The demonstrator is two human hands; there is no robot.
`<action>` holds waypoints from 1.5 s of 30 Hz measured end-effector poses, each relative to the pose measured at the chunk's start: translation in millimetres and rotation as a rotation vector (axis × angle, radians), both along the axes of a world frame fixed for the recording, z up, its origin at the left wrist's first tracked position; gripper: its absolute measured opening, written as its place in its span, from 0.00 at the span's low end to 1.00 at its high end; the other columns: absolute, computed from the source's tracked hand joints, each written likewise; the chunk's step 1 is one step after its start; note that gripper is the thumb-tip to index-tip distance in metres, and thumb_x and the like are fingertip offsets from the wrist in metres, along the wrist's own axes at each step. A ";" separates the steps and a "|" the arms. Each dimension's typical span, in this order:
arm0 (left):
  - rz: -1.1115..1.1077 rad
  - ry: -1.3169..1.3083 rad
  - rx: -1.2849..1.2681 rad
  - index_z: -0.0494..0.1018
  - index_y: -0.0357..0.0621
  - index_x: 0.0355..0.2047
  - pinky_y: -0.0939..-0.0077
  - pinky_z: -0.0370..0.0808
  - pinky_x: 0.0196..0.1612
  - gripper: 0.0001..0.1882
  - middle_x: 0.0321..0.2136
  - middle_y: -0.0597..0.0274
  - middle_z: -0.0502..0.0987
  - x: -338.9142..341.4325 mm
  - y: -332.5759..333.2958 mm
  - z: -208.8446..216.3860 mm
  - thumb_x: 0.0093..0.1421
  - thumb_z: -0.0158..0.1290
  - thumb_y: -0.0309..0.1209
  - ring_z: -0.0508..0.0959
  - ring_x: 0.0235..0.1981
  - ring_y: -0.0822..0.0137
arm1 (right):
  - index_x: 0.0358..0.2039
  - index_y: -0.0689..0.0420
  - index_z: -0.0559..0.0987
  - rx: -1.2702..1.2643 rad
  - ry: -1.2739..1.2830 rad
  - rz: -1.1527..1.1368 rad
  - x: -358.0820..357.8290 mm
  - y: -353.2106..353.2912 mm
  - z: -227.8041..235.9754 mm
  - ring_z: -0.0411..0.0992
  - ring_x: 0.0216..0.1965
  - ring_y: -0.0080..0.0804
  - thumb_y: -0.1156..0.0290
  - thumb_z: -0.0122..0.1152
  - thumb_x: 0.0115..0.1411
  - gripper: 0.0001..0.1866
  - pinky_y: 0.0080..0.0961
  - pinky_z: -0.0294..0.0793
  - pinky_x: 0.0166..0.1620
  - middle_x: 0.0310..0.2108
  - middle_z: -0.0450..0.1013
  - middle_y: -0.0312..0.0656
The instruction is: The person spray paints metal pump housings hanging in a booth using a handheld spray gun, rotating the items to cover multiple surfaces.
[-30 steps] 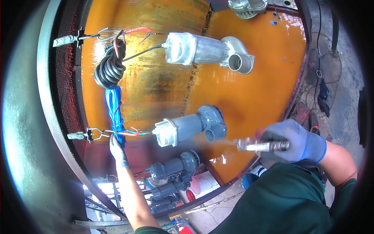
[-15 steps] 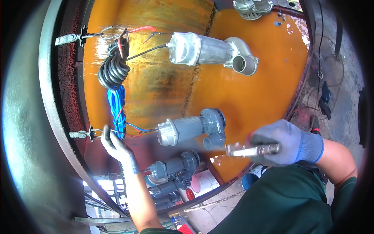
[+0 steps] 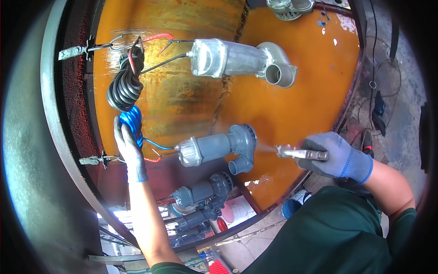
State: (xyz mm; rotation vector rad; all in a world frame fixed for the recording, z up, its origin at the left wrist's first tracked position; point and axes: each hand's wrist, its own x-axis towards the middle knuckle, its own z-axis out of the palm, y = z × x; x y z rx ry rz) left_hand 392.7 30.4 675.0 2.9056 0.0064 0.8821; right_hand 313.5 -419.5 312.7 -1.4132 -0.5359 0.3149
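— What are the hands doing?

— The right hand [image 3: 335, 155], in a blue-grey glove, is closed around a metal spray gun [image 3: 299, 153]. Its nozzle points left at the grey pump [image 3: 219, 148] hanging in the middle, and a faint mist shows between the nozzle and the pump's round end.

— And the left hand?

— The left hand [image 3: 129, 148], also gloved, reaches up to the blue cable coil [image 3: 132, 119] with its fingers laid against the coil; I cannot tell whether they close around it.

— Where does the pump hang?

— In front of the orange, rust-streaked wall [image 3: 292, 105], lying sideways. Thin wires run from its left end toward a metal hook [image 3: 93, 160] on the dark curved rim.

— Anything else near it?

— A silver pump [image 3: 237, 59] hangs above it, with a black cable coil [image 3: 124, 86] just above the blue one. Below, more grey pumps [image 3: 200, 194] sit in a cluster.
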 end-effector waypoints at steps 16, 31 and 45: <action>0.005 -0.040 -0.145 0.59 0.39 0.78 0.57 0.60 0.77 0.32 0.76 0.48 0.62 -31.2 -52.2 -13.3 0.82 0.42 0.44 0.64 0.75 0.54 | 0.40 0.58 0.81 0.046 -0.243 0.043 21.5 -18.7 19.0 0.80 0.34 0.56 0.66 0.74 0.59 0.13 0.44 0.78 0.37 0.33 0.78 0.51; -0.002 -0.109 -0.138 0.58 0.38 0.78 0.55 0.61 0.77 0.34 0.76 0.49 0.61 -65.7 -47.2 -17.0 0.81 0.43 0.48 0.65 0.75 0.54 | 0.38 0.57 0.81 -0.025 -0.200 0.092 39.1 -15.6 -1.7 0.80 0.32 0.55 0.64 0.75 0.59 0.14 0.45 0.78 0.36 0.30 0.78 0.50; 0.020 -0.106 -0.149 0.59 0.38 0.77 0.54 0.63 0.75 0.33 0.76 0.49 0.62 -64.6 -49.2 -17.6 0.82 0.41 0.48 0.66 0.74 0.53 | 0.38 0.54 0.83 -0.067 -0.257 0.250 20.6 8.5 -16.9 0.82 0.35 0.53 0.60 0.72 0.61 0.12 0.46 0.83 0.41 0.31 0.80 0.49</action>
